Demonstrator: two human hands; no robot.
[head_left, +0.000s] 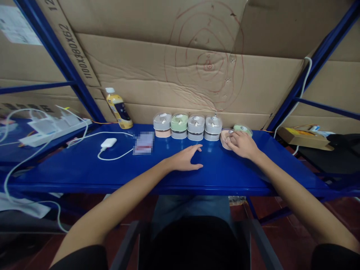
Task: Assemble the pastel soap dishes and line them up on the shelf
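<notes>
My right hand [242,144] reaches over a small pink lidded box [224,139] at the right end of a row, its fingers curled on the lid and covering part of it. Just behind that hand sits a low green lidded box [243,129], partly hidden. To the left, several small boxes stand stacked in pairs with clear lids: grey over pink [162,125], green over grey [179,126], and grey ones [196,127]. In front of these stacks my left hand [184,158] hovers low over the blue shelf [157,176], thumb and fingers apart, holding nothing.
A yellow drink bottle [119,108] leans at the back left. Near it lie a white charging case [108,143] on a cable and a blurred-out flat item [143,143]. Cardboard [135,75] closes the back. Power strips [53,131] are at far left, an open carton [305,138] at right.
</notes>
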